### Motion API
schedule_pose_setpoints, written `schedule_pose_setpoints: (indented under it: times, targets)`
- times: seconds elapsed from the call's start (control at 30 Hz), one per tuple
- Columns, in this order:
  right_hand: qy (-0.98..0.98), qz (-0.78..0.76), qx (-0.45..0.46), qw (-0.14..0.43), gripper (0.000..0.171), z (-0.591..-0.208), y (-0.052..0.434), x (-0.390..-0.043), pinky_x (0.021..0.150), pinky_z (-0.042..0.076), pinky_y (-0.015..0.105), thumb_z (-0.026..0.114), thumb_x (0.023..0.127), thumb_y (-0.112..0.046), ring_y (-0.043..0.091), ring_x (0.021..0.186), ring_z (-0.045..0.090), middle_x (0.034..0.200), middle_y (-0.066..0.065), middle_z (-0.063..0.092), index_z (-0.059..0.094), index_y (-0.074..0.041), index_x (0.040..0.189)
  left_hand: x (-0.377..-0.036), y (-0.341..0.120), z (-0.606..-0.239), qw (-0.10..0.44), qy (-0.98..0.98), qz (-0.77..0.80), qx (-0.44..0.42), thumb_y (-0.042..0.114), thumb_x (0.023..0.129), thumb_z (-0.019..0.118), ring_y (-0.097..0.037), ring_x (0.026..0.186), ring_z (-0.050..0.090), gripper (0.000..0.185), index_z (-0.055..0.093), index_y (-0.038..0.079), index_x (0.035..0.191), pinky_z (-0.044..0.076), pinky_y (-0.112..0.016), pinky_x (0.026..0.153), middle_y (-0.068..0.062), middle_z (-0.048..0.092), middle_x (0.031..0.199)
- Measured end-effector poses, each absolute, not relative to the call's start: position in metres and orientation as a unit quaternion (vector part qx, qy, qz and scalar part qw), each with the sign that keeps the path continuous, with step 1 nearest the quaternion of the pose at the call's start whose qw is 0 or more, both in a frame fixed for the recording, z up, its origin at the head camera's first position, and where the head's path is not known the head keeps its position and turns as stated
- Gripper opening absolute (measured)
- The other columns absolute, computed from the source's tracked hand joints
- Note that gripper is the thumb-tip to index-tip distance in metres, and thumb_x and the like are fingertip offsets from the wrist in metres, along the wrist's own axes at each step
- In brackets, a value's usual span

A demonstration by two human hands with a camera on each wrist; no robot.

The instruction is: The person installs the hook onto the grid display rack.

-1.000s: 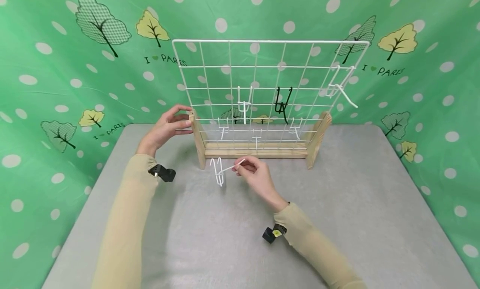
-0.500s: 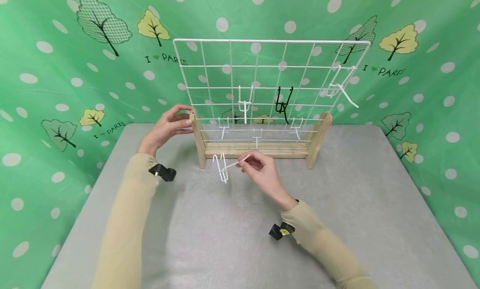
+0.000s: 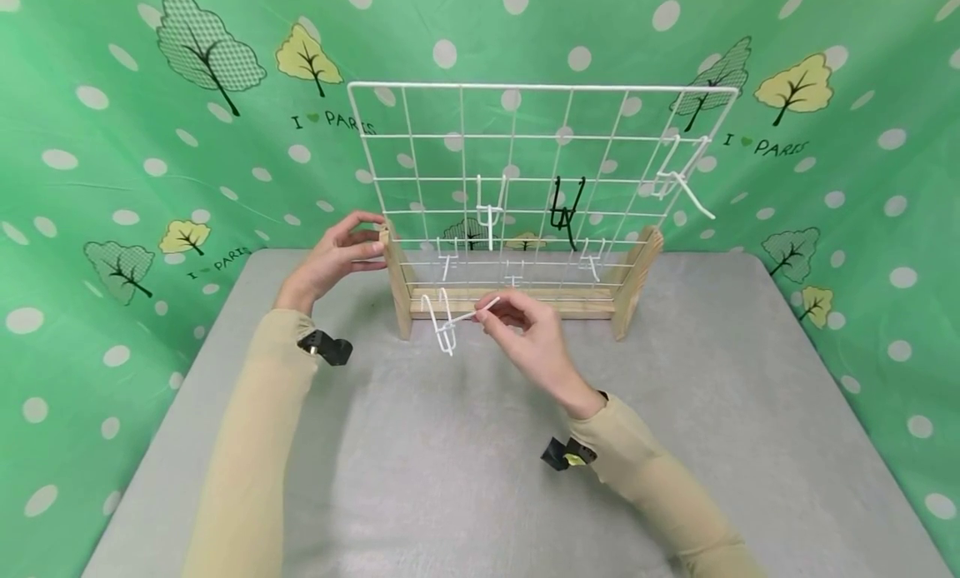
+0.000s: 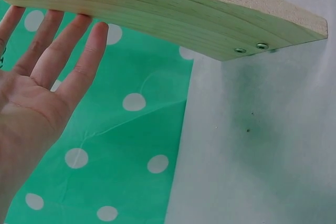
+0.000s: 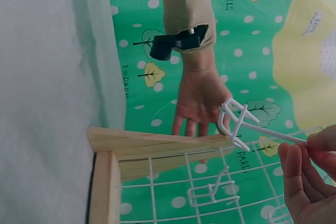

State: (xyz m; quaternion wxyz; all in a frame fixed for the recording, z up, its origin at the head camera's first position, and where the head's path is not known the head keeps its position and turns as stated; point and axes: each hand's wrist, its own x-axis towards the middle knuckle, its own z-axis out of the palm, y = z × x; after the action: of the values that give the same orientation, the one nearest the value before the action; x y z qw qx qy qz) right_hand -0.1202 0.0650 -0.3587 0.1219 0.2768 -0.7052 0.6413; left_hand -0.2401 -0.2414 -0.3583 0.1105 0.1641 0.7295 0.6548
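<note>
In the head view, my right hand (image 3: 531, 341) pinches the prong of a white wire hook (image 3: 446, 328) between thumb and fingertips. Its two curved hanger ends point up, apart from the grid, in front of the rack's lower left. My left hand (image 3: 333, 253) holds the left wooden post (image 3: 396, 282) of the rack near its top. Several fingers reach the post's edge in the left wrist view, where the board (image 4: 173, 19) hides some tips. A white wire grid (image 3: 512, 135) stands between two wooden posts. The hook (image 5: 236, 121) appears close up in the right wrist view.
Several white hooks hang on the grid, including a centre one (image 3: 490, 216) and a long one (image 3: 678, 178) at the right edge. A black hook (image 3: 566, 211) hangs right of centre. The rack stands on a grey table (image 3: 435, 478) before a green dotted cloth (image 3: 225, 145).
My right hand has moved right and up toward the rack with the white hook. The left hand stays at the post.
</note>
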Motion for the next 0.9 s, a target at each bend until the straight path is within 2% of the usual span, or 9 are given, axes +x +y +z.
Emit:
schedule_pose_setpoints:
  times: [0.23, 0.57, 0.9]
  targets:
    - [-0.703, 0.628, 0.304, 0.134, 0.006, -0.342, 0.066, -0.120, 0.071, 0.058, 0.031, 0.066, 0.088, 0.007, 0.027, 0.077, 0.065, 0.089, 0.014, 0.069, 0.067, 0.006, 0.094, -0.241, -0.242, -0.359, 0.112, 0.732, 0.653, 0.158, 0.010, 0.096, 0.058, -0.024, 0.114, 0.053, 0.031, 0.052, 0.019, 0.126, 0.045, -0.053, 0.099, -0.017, 0.048, 0.130]
    - [-0.690, 0.623, 0.333, 0.159, 0.007, -0.323, 0.066, -0.122, 0.070, 0.058, 0.031, 0.065, 0.086, 0.010, 0.023, 0.078, 0.065, 0.089, 0.016, 0.068, 0.067, 0.006, 0.092, -0.240, -0.242, -0.358, 0.117, 0.725, 0.659, 0.160, 0.009, 0.097, 0.057, -0.024, 0.114, 0.052, 0.032, 0.051, 0.018, 0.127, 0.043, -0.054, 0.101, -0.015, 0.049, 0.129]
    - [-0.680, 0.632, 0.339, 0.155, 0.008, -0.307, 0.057, -0.122, 0.071, 0.057, 0.032, 0.065, 0.087, 0.008, 0.020, 0.079, 0.063, 0.091, 0.010, 0.066, 0.067, 0.005, 0.094, -0.240, -0.241, -0.360, 0.117, 0.727, 0.658, 0.157, 0.010, 0.097, 0.057, -0.025, 0.114, 0.051, 0.031, 0.051, 0.019, 0.127, 0.044, -0.052, 0.100, -0.020, 0.046, 0.131]
